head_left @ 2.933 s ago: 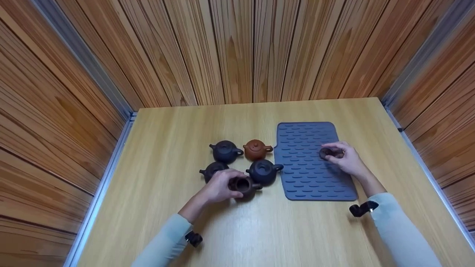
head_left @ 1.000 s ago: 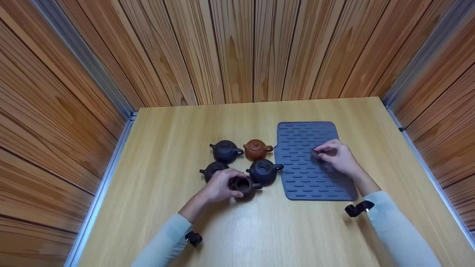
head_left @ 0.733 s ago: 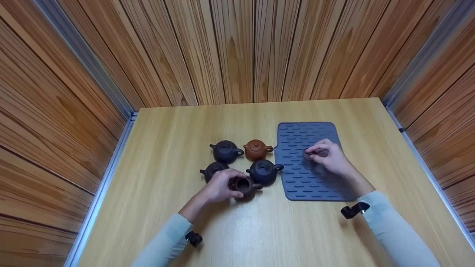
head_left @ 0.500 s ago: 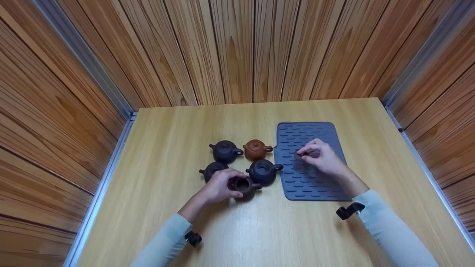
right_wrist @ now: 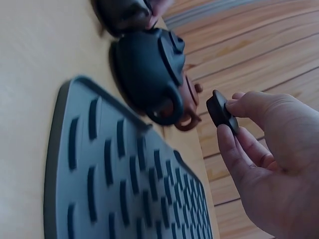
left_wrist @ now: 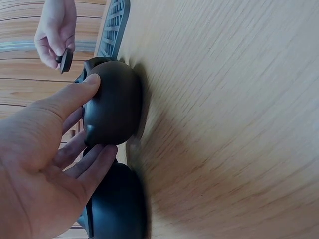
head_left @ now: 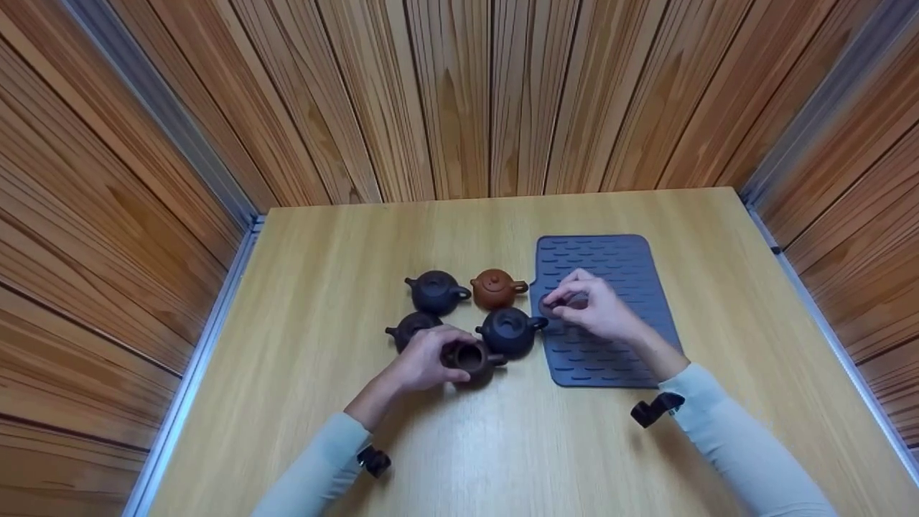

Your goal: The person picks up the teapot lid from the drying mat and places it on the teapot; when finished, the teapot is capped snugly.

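A dark brown teapot (head_left: 482,372) stands on the table with its lid off and its round mouth uncovered. My left hand (head_left: 431,359) grips it from the left; in the left wrist view the thumb lies at the rim of this teapot (left_wrist: 119,99), with fingers round the spout side. My right hand (head_left: 599,310) pinches a small dark teapot lid (right_wrist: 218,112) by its knob between thumb and fingers. The lid hangs in the air over the left edge of the grey mat (head_left: 610,359), right of the lidless teapot.
Close behind the held teapot stand two black teapots, one right (head_left: 508,336) and one farther back (head_left: 434,293). A dark teapot (head_left: 411,329) is partly hidden by my left hand. A reddish-brown teapot (head_left: 494,291) stands at the back. Wooden panels (head_left: 459,100) wall the table.
My right hand has lifted the lid and carried it leftward across the mat to near the black teapot's handle. My left hand and the lidless teapot have stayed put.
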A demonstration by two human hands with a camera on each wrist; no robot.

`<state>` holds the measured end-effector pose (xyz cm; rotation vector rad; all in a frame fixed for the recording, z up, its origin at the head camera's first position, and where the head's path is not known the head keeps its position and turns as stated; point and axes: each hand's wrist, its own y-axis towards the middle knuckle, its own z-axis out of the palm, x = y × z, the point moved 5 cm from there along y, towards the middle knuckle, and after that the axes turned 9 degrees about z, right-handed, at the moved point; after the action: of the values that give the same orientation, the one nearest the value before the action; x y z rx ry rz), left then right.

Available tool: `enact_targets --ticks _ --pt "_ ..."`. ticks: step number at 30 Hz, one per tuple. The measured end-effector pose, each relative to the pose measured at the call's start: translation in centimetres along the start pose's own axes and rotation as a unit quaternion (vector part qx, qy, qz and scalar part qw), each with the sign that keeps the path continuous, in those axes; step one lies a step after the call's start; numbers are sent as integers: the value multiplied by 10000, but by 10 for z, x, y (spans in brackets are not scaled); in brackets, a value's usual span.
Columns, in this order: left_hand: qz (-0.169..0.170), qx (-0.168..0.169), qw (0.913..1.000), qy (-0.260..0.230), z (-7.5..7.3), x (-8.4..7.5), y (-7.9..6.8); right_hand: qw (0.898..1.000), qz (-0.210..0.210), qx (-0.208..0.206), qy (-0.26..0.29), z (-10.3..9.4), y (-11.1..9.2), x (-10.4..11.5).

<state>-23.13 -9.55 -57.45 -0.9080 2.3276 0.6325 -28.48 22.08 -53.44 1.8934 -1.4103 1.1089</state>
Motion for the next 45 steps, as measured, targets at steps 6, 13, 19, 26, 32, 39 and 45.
enact_targets --ticks 6,13,19,26,32,39,45 --pt "-477 175 9985 -210 -7 -13 2 9995 -244 180 82 18 2 14" --pt "-268 121 9994 -173 -5 -7 1 9984 -359 410 161 41 2 32" --pt "300 -145 9994 107 3 8 -1 9970 -508 575 86 58 1 45" --pt "135 -83 9998 -106 -2 0 0 9947 -610 798 203 77 -1 55" --pt "73 5 9999 -81 -4 -4 0 9927 -743 911 280 93 -2 59" --pt "-257 61 9996 -85 -6 -9 0 9923 -692 985 296 106 -3 54" --pt "-350 84 9993 -60 -6 -9 1 9928 -740 912 241 113 -4 52"
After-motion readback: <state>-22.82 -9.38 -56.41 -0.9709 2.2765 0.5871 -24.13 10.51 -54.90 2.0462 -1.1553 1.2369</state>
